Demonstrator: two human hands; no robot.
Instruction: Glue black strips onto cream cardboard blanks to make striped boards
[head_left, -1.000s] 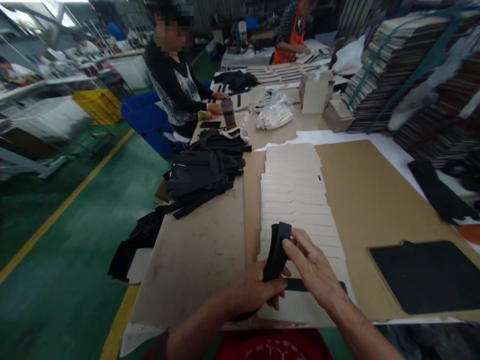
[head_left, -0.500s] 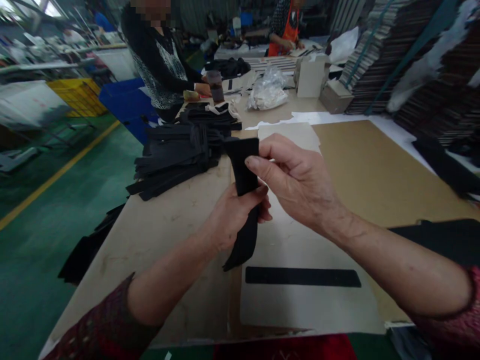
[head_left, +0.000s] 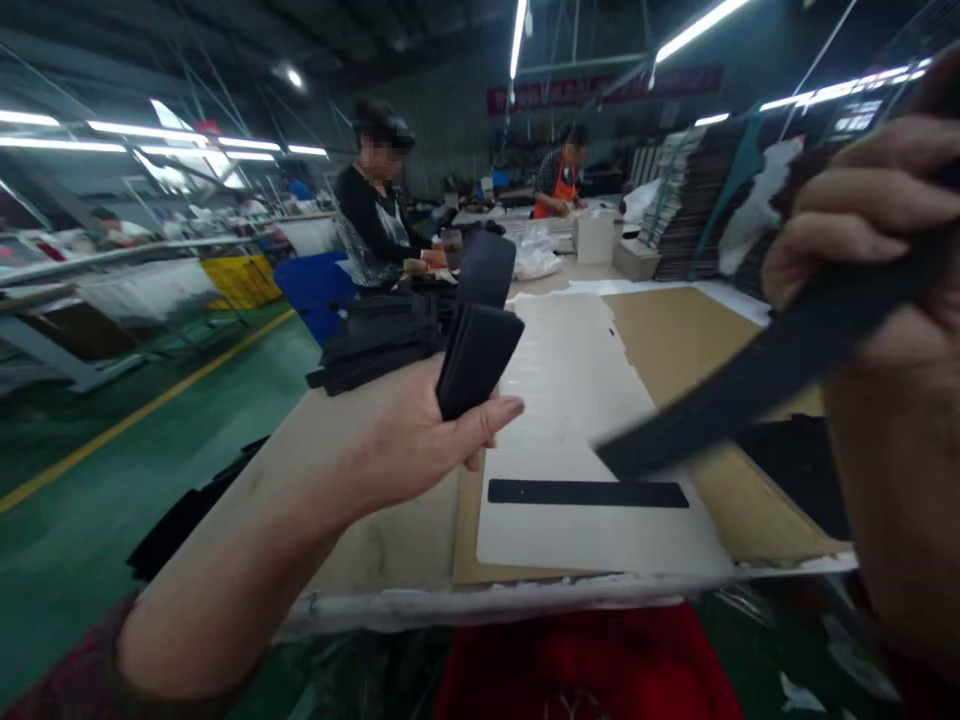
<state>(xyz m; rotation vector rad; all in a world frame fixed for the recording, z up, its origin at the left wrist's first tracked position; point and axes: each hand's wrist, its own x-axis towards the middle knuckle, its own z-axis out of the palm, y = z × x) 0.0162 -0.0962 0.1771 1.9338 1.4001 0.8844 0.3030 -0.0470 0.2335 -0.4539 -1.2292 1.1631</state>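
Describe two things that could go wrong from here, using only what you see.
The long strip in the right hand has a free end over the pale sheet and could knock the flat strip askew. The left hand grips the black bundle low, so its ungripped upper ends might fan out.

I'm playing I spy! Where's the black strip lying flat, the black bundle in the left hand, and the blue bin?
Flat black strip (head_left: 589, 493): head view, middle of its top.
Black bundle (head_left: 480, 355): head view, its front face.
Blue bin (head_left: 307, 290): head view, its side.
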